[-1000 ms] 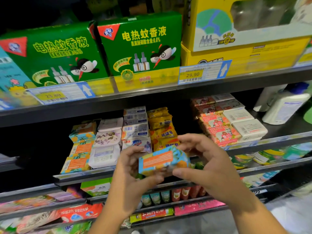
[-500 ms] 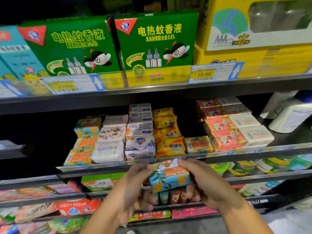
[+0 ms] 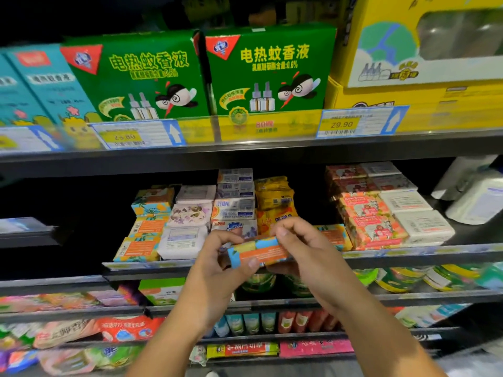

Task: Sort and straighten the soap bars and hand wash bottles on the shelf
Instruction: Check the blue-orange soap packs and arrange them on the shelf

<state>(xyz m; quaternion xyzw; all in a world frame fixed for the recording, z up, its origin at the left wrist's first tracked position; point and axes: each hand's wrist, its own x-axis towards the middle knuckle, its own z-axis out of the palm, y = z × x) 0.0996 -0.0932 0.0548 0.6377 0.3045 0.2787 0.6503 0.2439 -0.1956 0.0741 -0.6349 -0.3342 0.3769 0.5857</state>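
Note:
Both hands hold one orange-and-blue soap bar (image 3: 258, 253) in front of the soap shelf (image 3: 408, 255). My left hand (image 3: 223, 265) grips its left end with the thumb on the front face. My right hand (image 3: 302, 248) pinches its top and right end, the narrow side of the bar facing me. Behind it on the shelf lie rows of soap bars: orange-and-blue ones (image 3: 147, 229) at the left, white floral ones (image 3: 187, 221), a blue-and-white stack (image 3: 235, 202), yellow ones (image 3: 275, 200), red-and-orange ones (image 3: 367, 216) and white ones (image 3: 413, 213). White hand wash bottles (image 3: 476, 197) lie at the far right.
Green mosquito-liquid boxes (image 3: 269, 72) and a yellow box (image 3: 422, 50) fill the shelf above, behind price tags (image 3: 359, 122). Lower shelves hold green tubs (image 3: 394, 278), small tubes (image 3: 253, 322) and pink and red packets (image 3: 122, 327). A dark gap lies left of the soaps.
The soap bar has been lifted back up to shelf level and turned from its broad face to its narrow side. Both hands kept hold of it.

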